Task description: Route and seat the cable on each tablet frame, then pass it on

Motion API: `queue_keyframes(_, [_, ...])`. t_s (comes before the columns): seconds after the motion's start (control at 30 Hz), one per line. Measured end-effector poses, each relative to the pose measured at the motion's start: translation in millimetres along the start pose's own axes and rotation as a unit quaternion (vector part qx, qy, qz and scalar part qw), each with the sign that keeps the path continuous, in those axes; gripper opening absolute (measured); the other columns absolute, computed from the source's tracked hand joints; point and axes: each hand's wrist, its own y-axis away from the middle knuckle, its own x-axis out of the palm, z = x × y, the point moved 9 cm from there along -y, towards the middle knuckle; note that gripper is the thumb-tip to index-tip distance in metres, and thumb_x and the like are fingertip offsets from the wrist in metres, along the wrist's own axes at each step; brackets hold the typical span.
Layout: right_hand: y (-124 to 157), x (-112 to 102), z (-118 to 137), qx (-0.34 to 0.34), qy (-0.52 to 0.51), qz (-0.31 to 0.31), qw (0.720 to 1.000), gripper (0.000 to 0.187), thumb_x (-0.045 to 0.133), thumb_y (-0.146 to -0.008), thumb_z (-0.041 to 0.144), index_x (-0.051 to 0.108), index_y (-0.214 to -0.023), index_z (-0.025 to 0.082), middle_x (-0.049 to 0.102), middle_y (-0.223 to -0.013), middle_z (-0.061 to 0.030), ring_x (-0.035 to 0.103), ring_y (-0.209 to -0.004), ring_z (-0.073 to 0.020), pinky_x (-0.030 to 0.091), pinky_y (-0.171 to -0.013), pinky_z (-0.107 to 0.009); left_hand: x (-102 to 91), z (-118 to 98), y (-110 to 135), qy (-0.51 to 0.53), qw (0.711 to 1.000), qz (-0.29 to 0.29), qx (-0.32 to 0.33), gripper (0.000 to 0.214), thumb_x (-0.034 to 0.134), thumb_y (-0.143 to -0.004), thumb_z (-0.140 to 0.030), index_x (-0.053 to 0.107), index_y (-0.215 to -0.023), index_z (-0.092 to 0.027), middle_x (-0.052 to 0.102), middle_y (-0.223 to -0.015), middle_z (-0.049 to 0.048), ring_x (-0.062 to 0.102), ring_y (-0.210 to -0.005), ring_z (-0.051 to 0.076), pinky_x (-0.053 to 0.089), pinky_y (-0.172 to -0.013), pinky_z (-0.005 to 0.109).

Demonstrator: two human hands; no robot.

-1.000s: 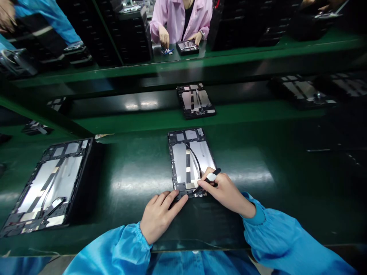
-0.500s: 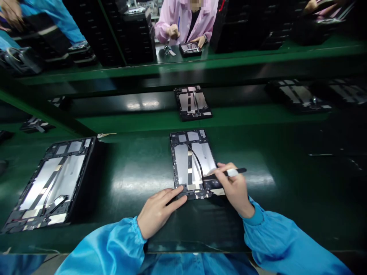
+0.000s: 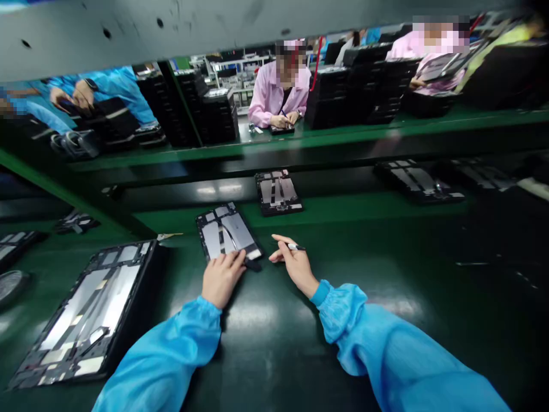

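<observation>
No legible text, label, brand, number or sign appears anywhere in the view; the opened tablets and stacked trays carry no markings that can be made out.

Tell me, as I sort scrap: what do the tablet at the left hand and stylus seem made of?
The tablet: black, probably plastic frame around shiny silver panels, likely metal or foil. The stylus: slim, dark, white band, probably plastic.

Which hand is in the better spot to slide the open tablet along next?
Probably the left. The left hand rests on the near edge of the tablet. The right hand pinches a thin tool and sits beside the tablet, not touching it.
</observation>
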Motion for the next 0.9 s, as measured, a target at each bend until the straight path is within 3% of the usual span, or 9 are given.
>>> queue_keyframes(0.07, [-23.8, -20.1, -5.6, -0.018, 0.023, -0.042, 0.999, 0.058, 0.048, -0.09, 0.058, 0.059, -0.126, 0.014, 0.073, -0.07, -0.0052, 0.07, -0.062, -0.0192, 0.059, -0.067, -0.035, 8.7, 44.9, -34.4, -0.006, 0.999, -0.016, -0.048, 0.034, 0.049, -0.096, -0.026, 0.061, -0.128, -0.025, 0.065, -0.12, 0.0106, 0.059, -0.104, 0.028, 0.046, -0.086, 0.04])
queue_keyframes(0.13, [-45.9, -47.3, -8.8, -0.036, 0.051, -0.096, 0.993, 0.052, 0.043, -0.093, 0.05, 0.055, -0.129, 0.014, 0.076, -0.087, -0.0106, 0.072, -0.076, -0.0205, 0.058, -0.075, -0.037, 14.6, 83.5, -64.2, -0.005, 0.995, -0.035, -0.096, 0.039, 0.043, -0.095, -0.018, 0.059, -0.13, -0.025, 0.062, -0.128, 0.0112, 0.055, -0.113, 0.03, 0.043, -0.093, 0.046])
queue_keyframes(0.23, [-74.2, -81.3, -8.3, -0.054, 0.099, -0.171, 0.979, 0.043, 0.047, -0.09, 0.032, 0.052, -0.13, 0.016, 0.07, -0.117, -0.0157, 0.066, -0.106, -0.0234, 0.051, -0.093, -0.041, 22.3, 112.7, -93.5, 0.01, 0.984, -0.061, -0.166, 0.052, 0.033, -0.091, -0.006, 0.052, -0.137, -0.019, 0.054, -0.138, 0.0155, 0.046, -0.126, 0.033, 0.033, -0.102, 0.053])
queue_keyframes(0.33, [-96.9, -91.2, -6.6, -0.05, 0.138, -0.208, 0.967, 0.041, 0.052, -0.085, 0.021, 0.055, -0.126, 0.017, 0.067, -0.122, -0.0163, 0.064, -0.111, -0.0261, 0.048, -0.096, -0.041, 37.1, 93.1, -112.9, 0.048, 0.983, -0.059, -0.17, 0.056, 0.035, -0.087, -0.005, 0.046, -0.142, -0.013, 0.051, -0.139, 0.0188, 0.046, -0.127, 0.033, 0.033, -0.103, 0.05])
queue_keyframes(0.43, [-111.1, -83.3, -5.4, -0.041, 0.154, -0.2, 0.967, 0.031, 0.056, -0.084, 0.02, 0.061, -0.115, 0.016, 0.073, -0.104, -0.0147, 0.069, -0.093, -0.0257, 0.051, -0.085, -0.035, 56.1, 51.5, -128.7, 0.107, 0.985, -0.029, -0.136, 0.06, 0.044, -0.085, -0.008, 0.043, -0.144, -0.012, 0.063, -0.123, 0.0166, 0.057, -0.112, 0.029, 0.041, -0.095, 0.041])
queue_keyframes(0.53, [-109.8, -80.2, -2.9, -0.042, 0.144, -0.189, 0.97, 0.027, 0.052, -0.089, 0.027, 0.061, -0.111, 0.014, 0.074, -0.094, -0.0116, 0.07, -0.077, -0.0205, 0.052, -0.074, -0.03, 62.6, 28.8, -132.4, 0.168, 0.976, -0.019, -0.136, 0.055, 0.04, -0.091, -0.014, 0.038, -0.146, -0.008, 0.066, -0.112, 0.0164, 0.061, -0.104, 0.026, 0.044, -0.092, 0.038])
queue_keyframes(0.7, [-61.3, -105.2, 0.5, -0.05, 0.117, -0.207, 0.97, 0.043, 0.061, -0.081, 0.046, 0.057, -0.11, 0.015, 0.072, -0.091, -0.0108, 0.067, -0.08, -0.0218, 0.053, -0.074, -0.034, 51.6, 17.9, -89.2, 0.278, 0.948, -0.005, -0.157, 0.051, 0.024, -0.102, -0.026, 0.034, -0.148, -0.006, 0.065, -0.109, 0.0143, 0.064, -0.092, 0.019, 0.049, -0.086, 0.032])
queue_keyframes(0.8, [-7.3, -116.6, -1.3, -0.041, 0.1, -0.153, 0.982, 0.051, 0.069, -0.073, 0.051, 0.058, -0.109, 0.016, 0.072, -0.083, -0.0075, 0.067, -0.074, -0.0211, 0.055, -0.074, -0.036, 41.6, -4.3, -35.6, 0.34, 0.93, 0.032, -0.135, 0.053, 0.039, -0.099, -0.038, 0.042, -0.144, -0.01, 0.066, -0.095, 0.0074, 0.064, -0.081, 0.017, 0.051, -0.079, 0.029])
queue_keyframes(0.9, [58.1, -124.8, -3.1, -0.009, 0.087, -0.089, 0.992, 0.056, 0.072, -0.071, 0.05, 0.056, -0.114, 0.019, 0.074, -0.104, -0.0135, 0.071, -0.081, -0.0227, 0.057, -0.076, -0.038, 29.4, -36.2, 26.2, 0.397, 0.908, 0.085, -0.099, 0.075, 0.063, -0.087, -0.042, 0.033, -0.15, -0.015, 0.061, -0.088, 0.0014, 0.059, -0.073, 0.014, 0.052, -0.071, 0.027])
